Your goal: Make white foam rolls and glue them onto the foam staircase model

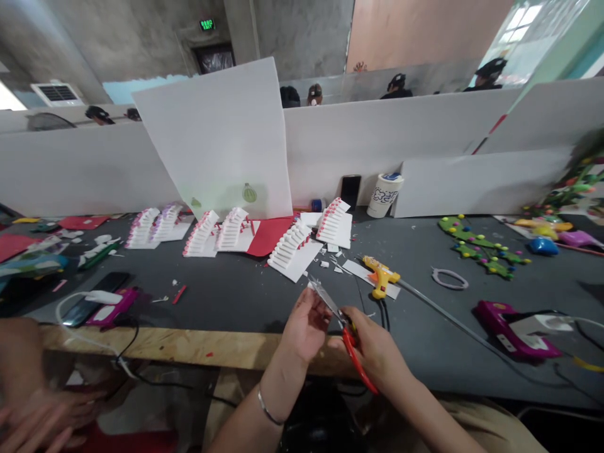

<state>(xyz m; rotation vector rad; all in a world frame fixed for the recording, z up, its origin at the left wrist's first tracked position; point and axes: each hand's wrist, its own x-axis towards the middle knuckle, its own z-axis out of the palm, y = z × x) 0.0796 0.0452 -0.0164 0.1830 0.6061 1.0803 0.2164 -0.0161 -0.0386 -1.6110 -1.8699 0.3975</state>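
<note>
In my right hand [372, 346] is a pair of scissors [352, 352] with red handles, its blades pointing away over the table's front edge. My left hand [304, 324] is closed beside the blades, pinching a small white piece [310, 286] at the fingertips, close to the scissors' tip. Just beyond lies a white card [302, 263] bearing a stepped row of white sticks with red ends. Behind it is a similar stick piece [333, 223]. White offcuts [324, 264] are scattered between the cards and my hands.
A yellow glue gun [382, 277] rests on a white strip to the right, its cord trailing down. Magenta power strips [514, 333] stand at both sides. A white cup [384, 196] and a phone [350, 192] are at the back. Another person's hands [42, 415] show at lower left.
</note>
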